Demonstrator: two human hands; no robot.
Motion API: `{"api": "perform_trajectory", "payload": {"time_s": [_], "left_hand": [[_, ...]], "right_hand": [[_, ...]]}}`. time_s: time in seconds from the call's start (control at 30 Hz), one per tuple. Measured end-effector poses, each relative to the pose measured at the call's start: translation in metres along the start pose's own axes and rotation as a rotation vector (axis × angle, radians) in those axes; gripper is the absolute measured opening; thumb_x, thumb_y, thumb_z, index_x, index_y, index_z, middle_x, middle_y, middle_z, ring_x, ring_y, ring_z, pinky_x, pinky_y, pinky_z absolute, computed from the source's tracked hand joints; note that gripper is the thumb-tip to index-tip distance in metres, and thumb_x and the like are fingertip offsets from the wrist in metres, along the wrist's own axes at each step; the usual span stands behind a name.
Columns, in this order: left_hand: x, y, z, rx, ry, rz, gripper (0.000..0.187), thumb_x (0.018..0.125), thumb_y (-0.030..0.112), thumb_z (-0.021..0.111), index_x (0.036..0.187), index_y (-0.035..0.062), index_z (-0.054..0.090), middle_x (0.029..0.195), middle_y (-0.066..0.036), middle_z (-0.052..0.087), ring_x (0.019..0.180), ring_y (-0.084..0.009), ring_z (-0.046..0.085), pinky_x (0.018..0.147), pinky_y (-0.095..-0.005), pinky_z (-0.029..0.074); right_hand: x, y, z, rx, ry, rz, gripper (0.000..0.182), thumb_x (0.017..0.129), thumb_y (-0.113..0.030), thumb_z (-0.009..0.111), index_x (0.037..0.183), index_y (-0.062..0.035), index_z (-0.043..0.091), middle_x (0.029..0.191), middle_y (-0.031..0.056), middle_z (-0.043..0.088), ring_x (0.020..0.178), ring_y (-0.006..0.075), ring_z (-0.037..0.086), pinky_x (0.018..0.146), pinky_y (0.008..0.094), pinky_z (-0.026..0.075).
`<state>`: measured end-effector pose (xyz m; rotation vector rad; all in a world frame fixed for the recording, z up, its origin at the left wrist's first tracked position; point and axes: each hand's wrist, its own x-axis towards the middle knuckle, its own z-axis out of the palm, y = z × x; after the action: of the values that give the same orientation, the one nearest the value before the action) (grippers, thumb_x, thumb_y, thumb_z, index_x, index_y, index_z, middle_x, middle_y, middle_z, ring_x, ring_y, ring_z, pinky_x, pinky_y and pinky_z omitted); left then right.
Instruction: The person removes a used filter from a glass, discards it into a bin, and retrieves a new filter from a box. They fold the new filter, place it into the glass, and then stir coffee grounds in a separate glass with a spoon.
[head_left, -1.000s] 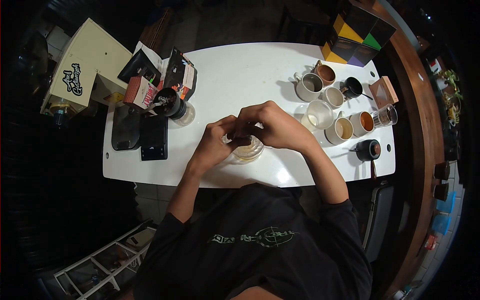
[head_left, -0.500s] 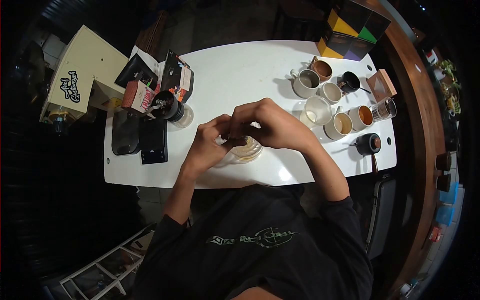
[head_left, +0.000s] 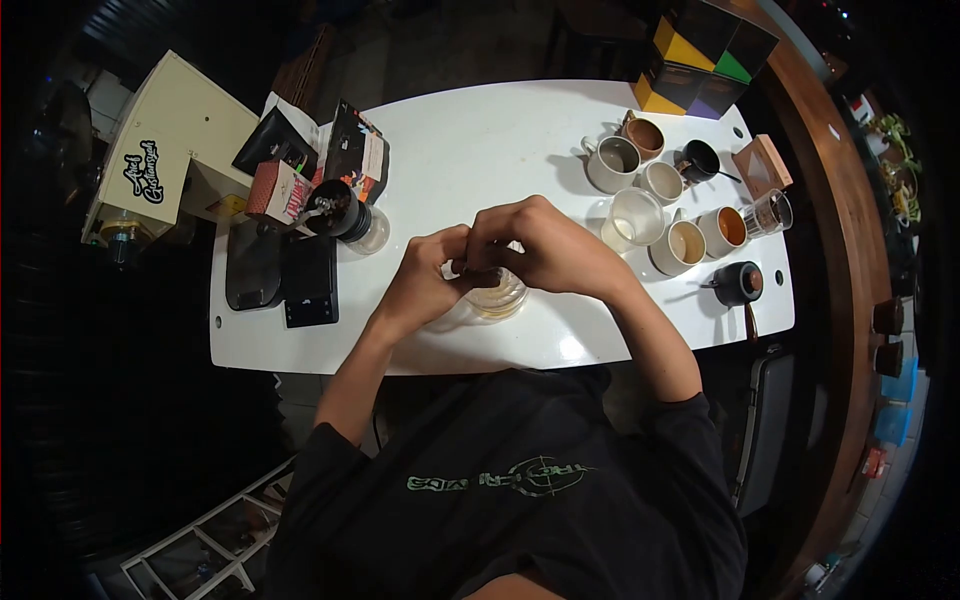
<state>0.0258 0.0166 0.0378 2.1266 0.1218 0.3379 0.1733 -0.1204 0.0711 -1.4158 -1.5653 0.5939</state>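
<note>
White table (head_left: 455,140) | glass vessel (head_left: 497,304), long axis upright | left hand (head_left: 422,282), right hand (head_left: 541,250) above

Compared with one second ago, I see the left forearm (head_left: 352,385) slanting more, and the left sleeve (head_left: 338,462) shifted outward, toward lower left of the frame. In the lower middle, the shirt lettering (head_left: 437,484) shows more letters.

From my remote seat I make out a clear, rounded, ribbed glass vessel (head_left: 499,301), faintly yellowish in places, resting on the white tabletop (head_left: 470,140) near its front edge, its top mostly hidden from me.
</note>
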Motion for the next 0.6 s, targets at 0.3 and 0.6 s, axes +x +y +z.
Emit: {"api": "perform_trajectory", "payload": {"time_s": [0.3, 0.6], "left_hand": [[0.003, 0.013, -0.004, 0.106, -0.014, 0.026, 0.022, 0.074, 0.003, 0.082, 0.088, 0.0002, 0.065, 0.089, -0.002, 0.059, 0.072, -0.0112, 0.053, 0.066, -0.0275, 0.046], [-0.002, 0.027, -0.002, -0.051, 0.082, 0.075, 0.036, 0.078, 0.012, 0.083, 0.107, 0.0008, 0.065, 0.095, -0.003, 0.059, 0.071, -0.0091, 0.054, 0.062, -0.025, 0.043]], "right_hand": [[-0.008, -0.011, -0.009, 0.0, 0.042, 0.005, 0.011, 0.078, 0.007, 0.067, 0.088, 0.0021, 0.068, 0.087, 0.0117, 0.068, 0.083, 0.0292, 0.068, 0.077, 0.0367, 0.055], [-0.024, -0.028, -0.014, -0.018, 0.226, -0.044, 0.009, 0.082, 0.003, 0.071, 0.091, 0.0, 0.069, 0.087, 0.0077, 0.068, 0.081, 0.0216, 0.068, 0.074, 0.0316, 0.054]]}}
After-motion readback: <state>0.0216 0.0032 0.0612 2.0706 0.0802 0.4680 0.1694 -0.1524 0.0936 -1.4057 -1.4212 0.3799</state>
